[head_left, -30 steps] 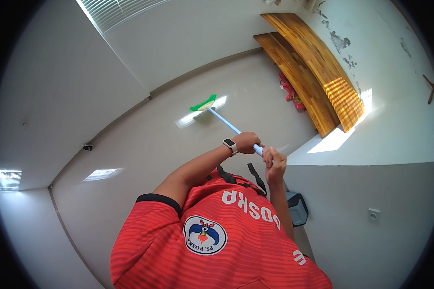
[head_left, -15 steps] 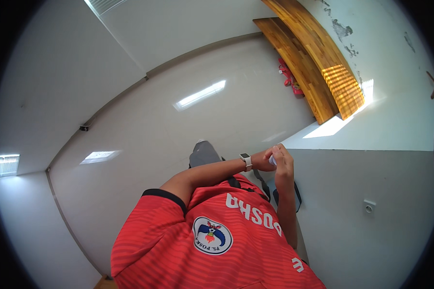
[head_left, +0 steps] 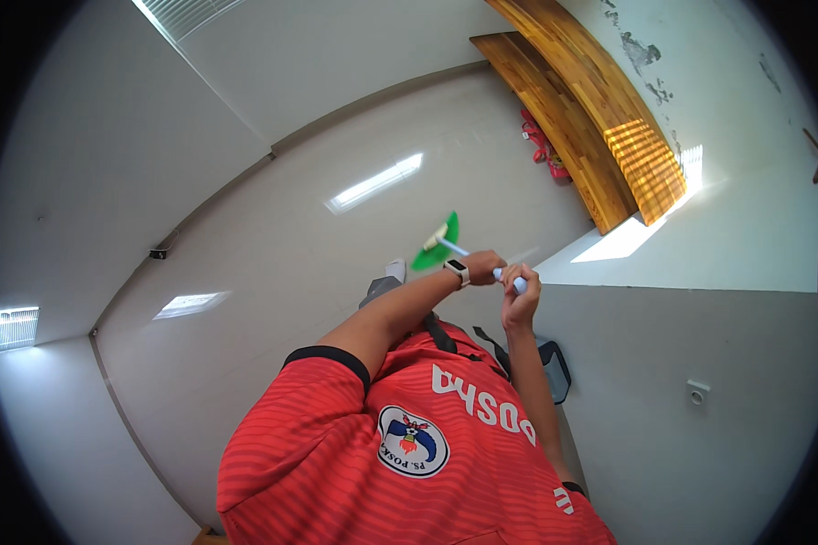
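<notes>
Head view: a broom [head_left: 433, 239] is held in both hands above a pale floor [head_left: 273, 236], in front of the red shirt [head_left: 336, 454] that is worn. Its light blue handle [head_left: 453, 247] is gripped partway along by the left hand [head_left: 483, 266], whose fingers are wrapped around it, and near its top by the right hand [head_left: 520, 295], which is curled firmly about it so that the rounded end is left showing. The two hands are set close beside each other. A watch [head_left: 457, 270] with a pale strap is worn on the left wrist.

The broom's cream block [head_left: 434, 238] and green bristles [head_left: 451, 223] are seen just beyond the left hand, toward the upper left; the bristles are slightly blurred, and whether the floor is touched by them cannot be told. A light-coloured foot [head_left: 396, 269] is seen near them, and a grey trouser leg [head_left: 382, 288] is partly hidden by the left forearm [head_left: 373, 322].

Along the right-hand wall [head_left: 745, 218] two long wooden boards [head_left: 573, 118] are placed, one striped by sunlight, with red objects [head_left: 543, 150] partly covered beside them. A grey container [head_left: 555, 368] is seen just beside the right forearm [head_left: 529, 359], and a white socket [head_left: 697, 392] is fixed to the wall
</notes>
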`<state>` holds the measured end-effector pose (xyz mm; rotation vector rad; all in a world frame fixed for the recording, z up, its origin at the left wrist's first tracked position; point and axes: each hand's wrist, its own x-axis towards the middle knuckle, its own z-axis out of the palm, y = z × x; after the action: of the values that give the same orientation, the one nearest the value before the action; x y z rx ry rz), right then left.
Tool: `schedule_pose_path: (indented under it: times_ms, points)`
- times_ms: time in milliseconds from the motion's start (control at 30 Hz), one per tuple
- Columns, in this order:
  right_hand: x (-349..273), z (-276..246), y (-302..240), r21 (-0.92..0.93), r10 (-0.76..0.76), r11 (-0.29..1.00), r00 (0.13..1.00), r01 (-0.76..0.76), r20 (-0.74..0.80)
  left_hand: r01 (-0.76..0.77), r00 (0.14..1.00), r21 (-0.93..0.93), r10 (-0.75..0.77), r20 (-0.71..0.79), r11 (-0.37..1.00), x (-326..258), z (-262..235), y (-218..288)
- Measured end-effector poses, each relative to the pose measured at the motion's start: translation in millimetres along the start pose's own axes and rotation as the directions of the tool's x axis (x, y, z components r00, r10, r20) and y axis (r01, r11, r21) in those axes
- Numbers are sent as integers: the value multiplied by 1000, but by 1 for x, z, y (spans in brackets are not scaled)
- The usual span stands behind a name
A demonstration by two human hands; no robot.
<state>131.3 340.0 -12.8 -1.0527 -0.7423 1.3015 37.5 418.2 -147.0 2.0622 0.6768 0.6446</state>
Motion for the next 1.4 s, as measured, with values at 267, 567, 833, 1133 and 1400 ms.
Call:
schedule_pose_path:
  times_ms: [267,567,833,1133,1400]
  points:
    - [15,17,-1,-117,-123,984,986,136,110,128,991,200,-118,-61,971,3,-59,12]
    - [-29,48,-99,-252,-52,964,986,91,155,-38,991,-62,30,-128,997,-6,-41,90]
    - [-31,45,-100,-671,70,741,995,-3,73,-48,985,-483,-38,-166,874,-5,0,106]
    - [6,54,-49,-778,214,624,973,-66,89,103,971,-583,47,236,806,-9,-32,20]
    - [60,74,-43,-744,147,666,987,-50,65,26,976,-268,33,215,963,29,-69,-40]
